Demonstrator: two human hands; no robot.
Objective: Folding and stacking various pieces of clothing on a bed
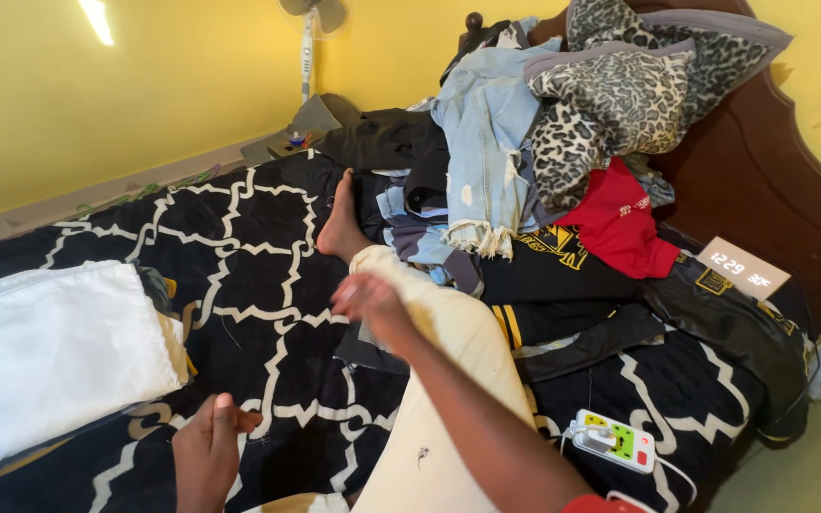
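A: What is nearest the camera?

B: The left hand, low in the frame, fingers loosely curled, holding nothing, just above the black-and-white patterned blanket on the bed. Beside it, on the left, lies a folded white cloth.

A: And the right hand?

B: The right hand is stretched out over the person's cream-trousered leg. It is blurred, so I cannot tell whether it is released or clenched; nothing shows in it. At the near right, a white power strip rests on the blanket.

A: Farther out?

B: The bare foot touches the foot of a heap of clothes: black garments with yellow print, a red shirt, pale ripped denim and a leopard-print piece on top, against the dark wooden headboard. A small digital clock sits to the right, and a standing fan by the yellow wall.
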